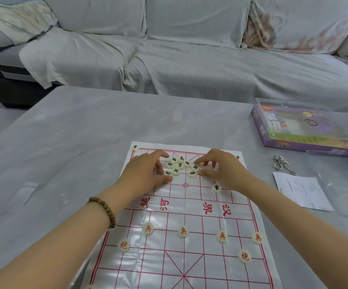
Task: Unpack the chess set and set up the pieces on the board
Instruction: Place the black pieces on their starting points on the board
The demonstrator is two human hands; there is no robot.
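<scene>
The board (200,257), a glossy sheet with a red grid, lies flat on the grey table (64,142). On its near half, four red soldiers (183,231) stand in a row, with two red cannons (124,245) one row nearer. At the far end, a pile of black pieces (179,165) lies bunched near the middle. Single black pieces sit at the far corners (135,147) and one more (216,187) lies under the right wrist.

The left hand (146,172), with a bead bracelet (104,209) on its wrist, cups the pile's left side with loosely bent fingers and grips nothing. The right hand (221,170) flanks the pile's right side. Its thumb and forefinger are close around one black piece, possibly pinching it, though I cannot tell.

The purple box (302,130) lies at the table's far right, well apart from the board, with a metal ring puzzle (281,163) and a leaflet (302,190) in front of it
</scene>
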